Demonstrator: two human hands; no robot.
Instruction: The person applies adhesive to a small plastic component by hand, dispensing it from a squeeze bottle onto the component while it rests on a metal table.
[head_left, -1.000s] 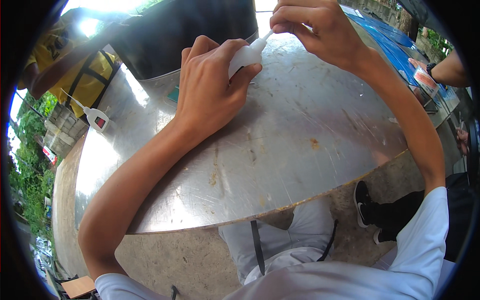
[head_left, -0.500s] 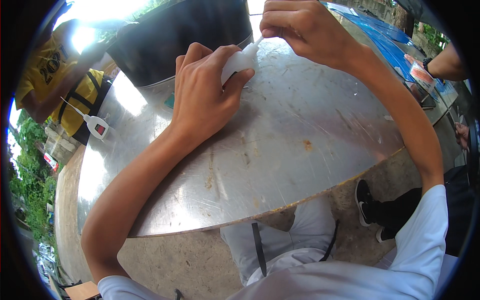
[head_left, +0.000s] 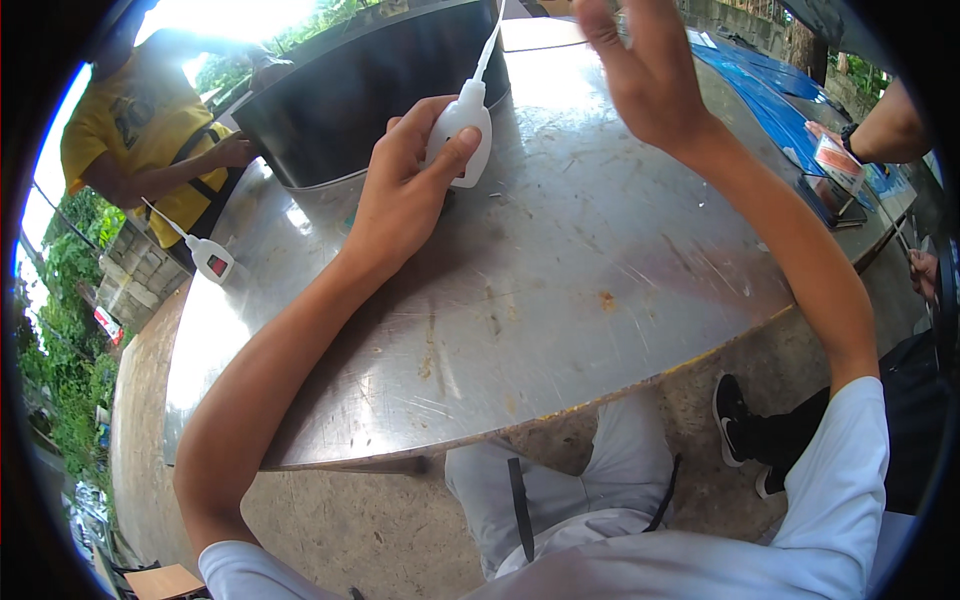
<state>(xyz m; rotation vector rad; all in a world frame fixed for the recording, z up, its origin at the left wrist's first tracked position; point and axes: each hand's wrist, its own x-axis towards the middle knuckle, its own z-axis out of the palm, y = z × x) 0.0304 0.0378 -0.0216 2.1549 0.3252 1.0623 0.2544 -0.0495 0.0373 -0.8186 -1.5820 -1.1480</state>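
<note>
A white plastic squeeze bottle point(head_left: 470, 125) with a long thin nozzle is gripped in my left hand point(head_left: 405, 180), thumb across its front. It leans slightly, nozzle pointing up and away. My right hand point(head_left: 655, 85) is raised to the right of the bottle, apart from it. Its thumb and fingers are spread, nothing shows in them, and the fingertips run partly out of the top of the view. Another white squeeze bottle point(head_left: 212, 262), with a dark and red label, stands near the table's left edge.
The metal table point(head_left: 560, 310) has a worn near edge. Beyond my left hand stands a large black curved-looking object point(head_left: 370, 95). A person in yellow point(head_left: 145, 120) reaches toward it. At right are blue sheeting point(head_left: 765, 95), a phone point(head_left: 832, 203) and another person's arm point(head_left: 893, 130).
My right hand has come off the nozzle tip, moved right and opened. The bottle in my left hand has tipped more upright. The person in yellow has moved an arm to the black object.
</note>
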